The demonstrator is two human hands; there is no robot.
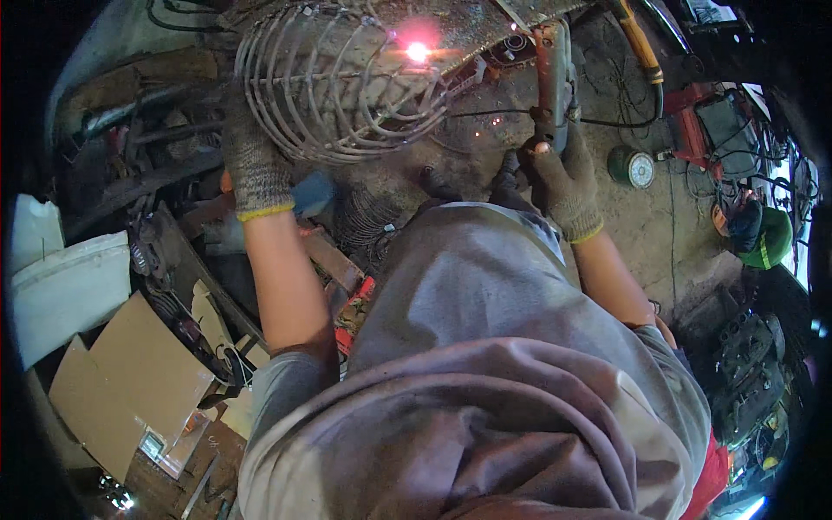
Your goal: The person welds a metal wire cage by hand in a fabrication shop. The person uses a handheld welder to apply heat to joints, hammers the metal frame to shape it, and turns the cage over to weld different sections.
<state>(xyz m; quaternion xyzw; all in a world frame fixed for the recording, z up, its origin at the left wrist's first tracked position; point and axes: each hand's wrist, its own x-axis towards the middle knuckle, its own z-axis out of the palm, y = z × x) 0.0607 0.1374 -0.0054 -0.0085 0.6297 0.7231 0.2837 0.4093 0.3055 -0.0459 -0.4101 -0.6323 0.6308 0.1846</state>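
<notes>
A round cage of bent metal rods (334, 95) lies at the upper left, on the edge of a work surface. At its right side a spot glows bright red-white, with a few sparks below. My left hand (260, 160), in a knitted glove with a yellow cuff, is against the cage's left side; its fingers are hidden in shadow behind the rods. My right hand (563, 182), gloved alike, is closed around the lower end of a long grey and rust-brown tool (552, 82) standing upright in view. The thumb lies across it.
A yellow-handled tool (640, 39) with a black cable is at the upper right. On the floor stand a green round canister (631, 166) and a red machine (693, 113). Cardboard (130, 381) and scrap crowd the left; a green cap (767, 238) is at the right.
</notes>
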